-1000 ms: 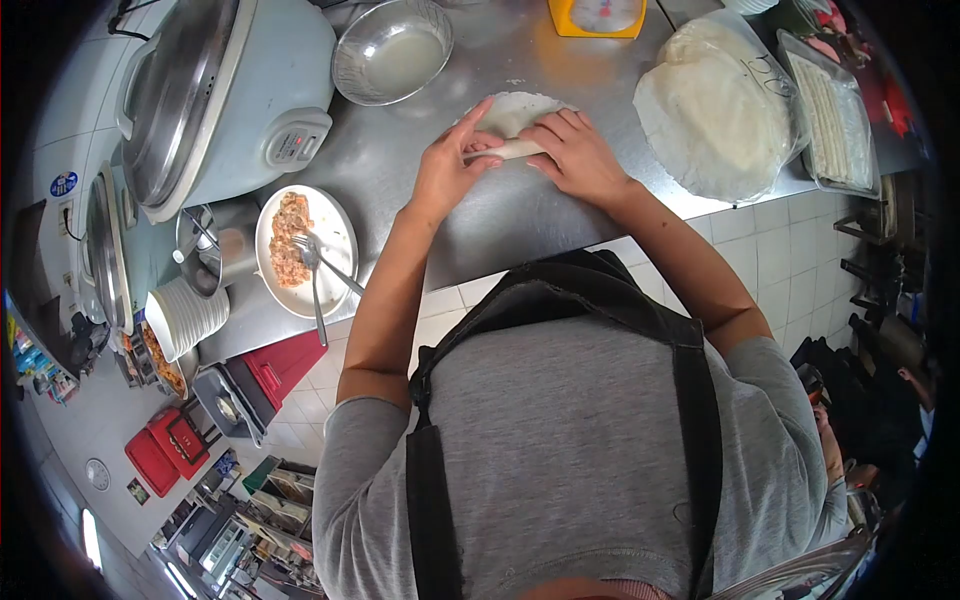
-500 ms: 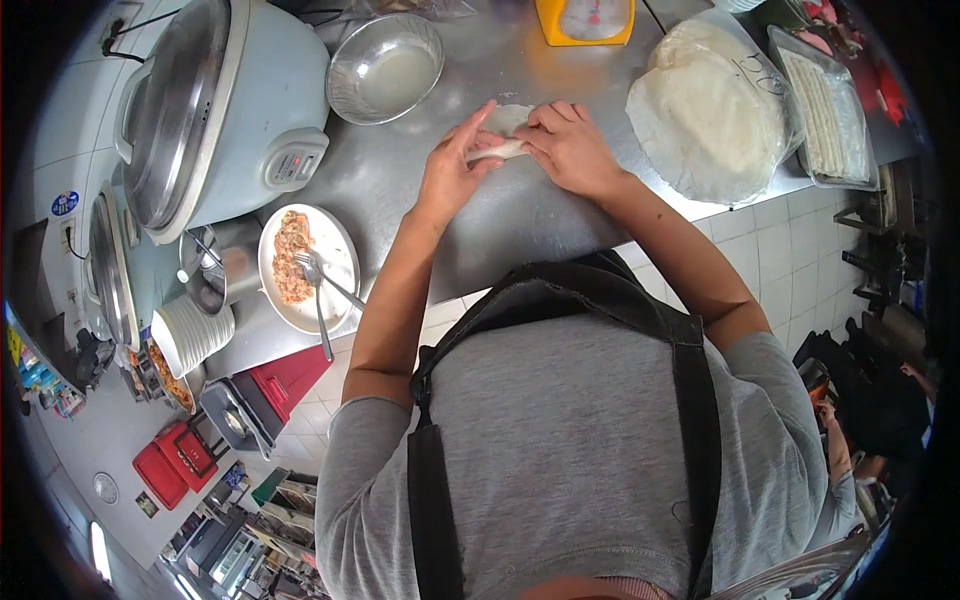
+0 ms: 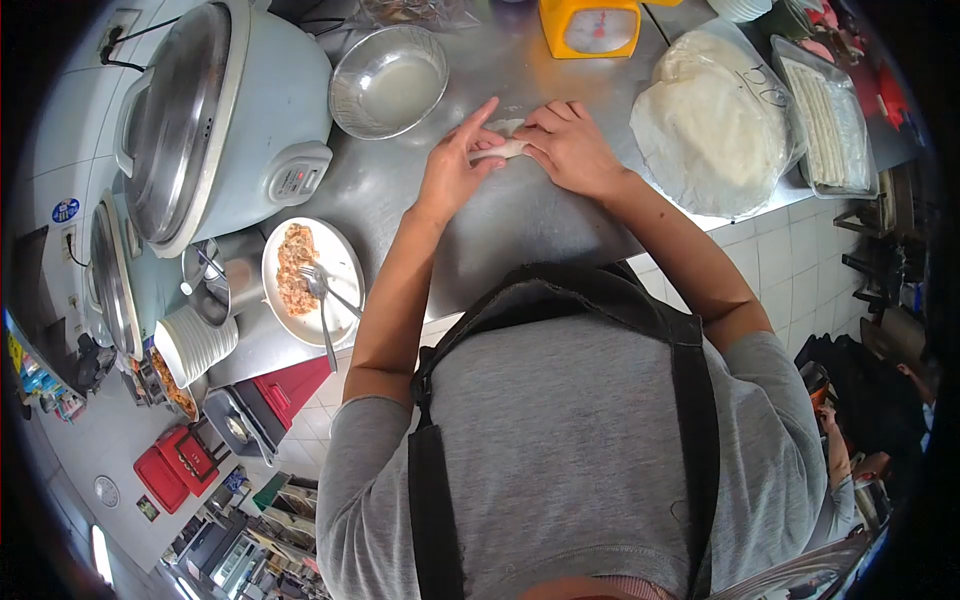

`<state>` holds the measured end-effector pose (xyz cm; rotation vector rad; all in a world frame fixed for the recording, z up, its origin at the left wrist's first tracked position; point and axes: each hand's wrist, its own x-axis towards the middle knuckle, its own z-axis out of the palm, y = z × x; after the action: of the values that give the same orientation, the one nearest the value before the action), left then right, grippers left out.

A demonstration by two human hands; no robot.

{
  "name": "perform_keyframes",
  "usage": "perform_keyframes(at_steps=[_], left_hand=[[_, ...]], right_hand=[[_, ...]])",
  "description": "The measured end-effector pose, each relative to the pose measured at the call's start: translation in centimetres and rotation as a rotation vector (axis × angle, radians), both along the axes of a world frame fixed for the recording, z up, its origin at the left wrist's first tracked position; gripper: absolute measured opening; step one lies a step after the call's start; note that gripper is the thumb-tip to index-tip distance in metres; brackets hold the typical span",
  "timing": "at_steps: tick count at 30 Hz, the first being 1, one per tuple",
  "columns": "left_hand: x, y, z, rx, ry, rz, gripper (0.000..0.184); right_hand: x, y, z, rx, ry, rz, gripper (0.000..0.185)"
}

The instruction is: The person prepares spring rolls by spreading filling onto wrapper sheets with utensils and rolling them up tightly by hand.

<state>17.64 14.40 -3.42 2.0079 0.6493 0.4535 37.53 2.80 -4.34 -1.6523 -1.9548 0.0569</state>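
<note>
A thin pale spring roll (image 3: 497, 151) lies on the steel counter between my two hands. My left hand (image 3: 460, 160) pinches its left end, thumb below and the index finger pointing up and away. My right hand (image 3: 570, 150) curls over the right end, fingers bent and pressed to it, hiding that part. A small flap of wrapper (image 3: 508, 127) shows beyond the roll. To the right lies a stack of round thin wrappers (image 3: 710, 120) in clear plastic. On the left, an oval white dish (image 3: 348, 262) holds pinkish minced filling (image 3: 294, 270) with a fork and a spoon.
A metal bowl (image 3: 405, 85) with cloudy liquid stands behind my left hand. A large rice cooker (image 3: 270, 110) fills the left. At the back is a yellow scale (image 3: 565, 25); far right, a tray of finished rolls (image 3: 815, 120). Another person's arm (image 3: 836, 445) shows lower right.
Less flat wrapper shows beyond the roll. Both hands keep nearly the same grip. The counter items appear slightly lower in view, as the camera has tilted a little.
</note>
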Motion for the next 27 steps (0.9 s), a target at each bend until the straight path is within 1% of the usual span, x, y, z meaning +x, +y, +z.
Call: perform_keyframes(at_steps=[2,5,8,11,14,17,20,23,26,27], left_hand=[[0.4,0.6,1.0,-0.201,0.062,0.056,0.086],[0.8,1.7,1.3,-0.203,0.122,0.073,0.084],[0.5,1.9,-0.3,0.301,-0.002,0.025,0.081],[0.4,1.1,-0.3,0.231,-0.011,0.044,0.078],[0.5,1.6,-0.6,0.145,-0.015,0.056,0.076],[0.8,2.6,-0.5,-0.114,-0.006,0.104,0.074],[1.0,3.5,-1.3,0.423,0.012,0.092,0.072],[1.0,2.7,-0.8,0.31,0.046,0.079,0.07],[0.9,2.5,-0.4,0.066,0.051,0.109,0.073],[0.9,2.4,-0.4,0.023,0.055,0.105,0.074]], right_hand=[[-0.4,0.2,0.1,0.069,0.048,-0.02,0.025],[-0.2,0.6,0.0,0.052,-0.01,0.023,0.024],[0.1,1.4,-0.9,0.037,-0.042,0.021,0.025],[0.6,2.0,-0.9,-0.001,-0.028,0.022,0.024],[0.8,2.8,-0.8,-0.09,-0.045,0.016,0.027],[1.0,3.3,-0.3,-0.025,0.045,0.025,0.034],[1.3,3.7,-0.2,-0.119,-0.003,0.05,0.04],[1.8,4.4,-0.1,-0.174,0.005,0.084,0.038],[2.2,5.2,-0.2,-0.272,0.024,0.14,0.037],[2.2,5.2,0.0,-0.301,0.036,0.149,0.037]])
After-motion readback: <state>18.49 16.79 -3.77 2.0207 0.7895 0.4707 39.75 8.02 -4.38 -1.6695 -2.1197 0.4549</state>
